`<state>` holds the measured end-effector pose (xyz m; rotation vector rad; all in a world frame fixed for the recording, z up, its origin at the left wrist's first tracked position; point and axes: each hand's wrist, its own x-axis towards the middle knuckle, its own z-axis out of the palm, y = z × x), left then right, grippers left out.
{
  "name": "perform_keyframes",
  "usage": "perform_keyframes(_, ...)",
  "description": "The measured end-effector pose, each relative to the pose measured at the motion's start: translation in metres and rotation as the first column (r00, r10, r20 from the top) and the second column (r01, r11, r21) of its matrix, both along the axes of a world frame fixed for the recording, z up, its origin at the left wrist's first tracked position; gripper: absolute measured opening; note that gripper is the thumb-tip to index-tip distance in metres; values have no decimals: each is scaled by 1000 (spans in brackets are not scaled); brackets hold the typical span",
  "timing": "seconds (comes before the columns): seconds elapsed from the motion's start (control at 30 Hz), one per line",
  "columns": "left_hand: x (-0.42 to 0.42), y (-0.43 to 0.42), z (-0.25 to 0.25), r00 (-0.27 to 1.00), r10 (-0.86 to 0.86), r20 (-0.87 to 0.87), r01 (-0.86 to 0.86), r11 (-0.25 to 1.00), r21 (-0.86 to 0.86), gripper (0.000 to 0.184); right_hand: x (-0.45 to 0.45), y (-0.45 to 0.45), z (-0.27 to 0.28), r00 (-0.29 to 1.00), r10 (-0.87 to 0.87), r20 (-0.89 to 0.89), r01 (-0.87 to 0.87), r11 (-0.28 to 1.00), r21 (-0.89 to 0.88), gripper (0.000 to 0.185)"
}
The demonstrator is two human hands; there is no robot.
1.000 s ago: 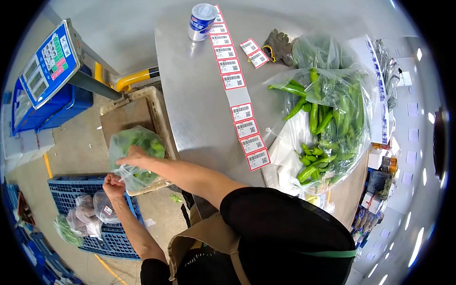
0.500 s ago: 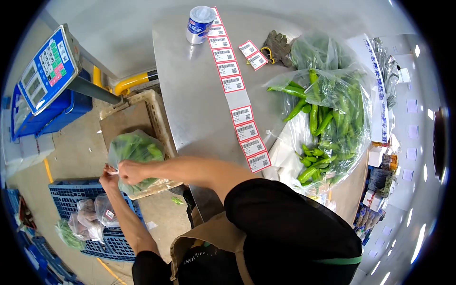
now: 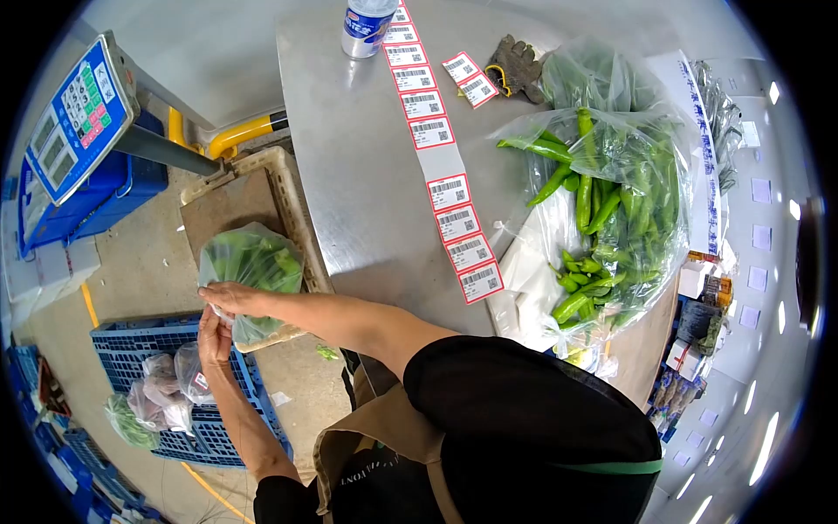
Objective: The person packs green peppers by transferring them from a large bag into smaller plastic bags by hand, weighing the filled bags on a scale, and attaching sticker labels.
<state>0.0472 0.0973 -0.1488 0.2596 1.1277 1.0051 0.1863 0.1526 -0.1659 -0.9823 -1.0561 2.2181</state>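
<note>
Panel (image 3: 83, 118), blue-faced with keys and grey windows, is tilting on a metal post at your far left; a blue bin (image 3: 140, 179) is standing behind it; below, a blue slatted crate (image 3: 205, 432) is bearing several filled clear bags (image 3: 159, 389). Your left hand (image 3: 214, 339) is closing its bent fingers on the gathered neck of a clear bag (image 3: 255, 253); your right hand (image 3: 234, 297) is lying over the same neck from above, apparently pinching it, though its fingertips are partly hidden. The bag is resting, rounded and full of green produce, on the brown platform (image 3: 229, 210) beside the table.

Handling, judged by eye: the film is looking thin, soft and slippery; the contents are probably giving it moderate weight, firm but liable to bruise or snap; the twisted neck is offering the best hold, with a palm underneath sparing the film when lifting.

Rightward, the steel table (image 3: 349, 175) is carrying a blue-and-silver can (image 3: 367, 31), a strip of barcode labels (image 3: 449, 192), two more labels (image 3: 470, 80) and a grey glove (image 3: 518, 68); at the right, a large open bag (image 3: 646, 205) is spilling long green peppers (image 3: 585, 205) from its mouth.
</note>
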Motion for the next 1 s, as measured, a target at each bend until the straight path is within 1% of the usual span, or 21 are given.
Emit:
perform_keyframes(0.03,0,1,3,999,-29,-35,28,1000,-10,23,-4,-1,-6,1000,-13,-16,14,1000,27,48)
perform_keyframes(0.1,-6,1,2,937,-115,-330,130,991,23,17,-7,-1,-10,998,-39,-47,42,996,82,50)
perform_keyframes(0.13,-9,1,1,871,-147,-468,181,983,28,15,-5,0,-7,997,-34,62,23,985,169,49)
perform_keyframes(0.2,-15,1,-2,752,-40,-658,121,990,78,13,-2,1,2,960,-52,275,-44,943,329,48)
perform_keyframes(0.23,-18,1,-2,672,12,-741,95,990,103,13,-3,0,0,961,10,276,-96,950,298,45)
perform_keyframes(0.27,-24,0,-12,671,97,-735,-1,991,130,13,-4,-3,-5,959,72,273,-147,952,268,42)
perform_keyframes(0.3,-30,1,-28,602,107,-791,-37,994,106,14,-4,-4,-11,954,131,271,-200,950,242,39)
perform_keyframes(0.37,-44,7,-68,455,112,-883,-113,991,68,14,-2,-13,-25,887,182,425,-395,776,492,31)
perform_keyframes(0.4,-59,13,-91,429,48,-902,-187,982,-37,16,-1,-17,-27,845,183,503,-488,650,582,28)
perform_keyframes(0.5,-54,32,-119,140,28,-990,-65,998,19,18,27,-25,-9,758,141,636,-642,331,692,19)
perform_keyframes(0.53,-57,35,-127,97,33,-995,-56,998,27,20,28,-25,-6,709,138,692,-696,296,654,15)
perform_keyframes(0.63,-67,44,-158,262,149,-954,-214,972,93,23,30,-21,2,687,121,716,-719,257,646,16)
perform_keyframes(0.67,-74,41,-155,369,55,-928,-156,988,-3,25,31,-23,5,707,118,697,-695,292,657,17)
perform_keyframes(0.73,-76,36,-127,547,-151,-824,-2,983,-181,30,46,-31,17,750,107,653,-640,370,674,17)
perform_keyframes(0.8,-53,24,-72,620,-47,-783,-5,998,-64,32,94,-28,85,796,2,605,-528,490,693,21)
perform_keyframes(0.83,-46,19,-48,658,5,-753,-16,1000,-7,34,125,-27,106,853,-135,504,-400,450,798,23)
perform_keyframes(0.87,-49,12,-35,436,-10,-900,165,984,69,30,160,-26,121,886,-262,383,-269,382,884,24)
perform_keyframes(0.9,-37,10,-19,489,54,-870,132,982,135,28,196,-29,133,819,-479,314,-156,341,927,26)
perform_keyframes(0.93,-6,6,3,537,119,-835,94,975,199,27,234,-35,145,725,-597,344,-15,486,874,25)
perform_keyframes(0.97,32,2,28,580,184,-794,53,964,262,26,267,-44,149,492,-798,349,-38,381,924,26)
perform_keyframes(1.0,79,-2,62,612,42,-790,183,964,193,26,305,-50,159,335,-763,552,35,596,802,27)
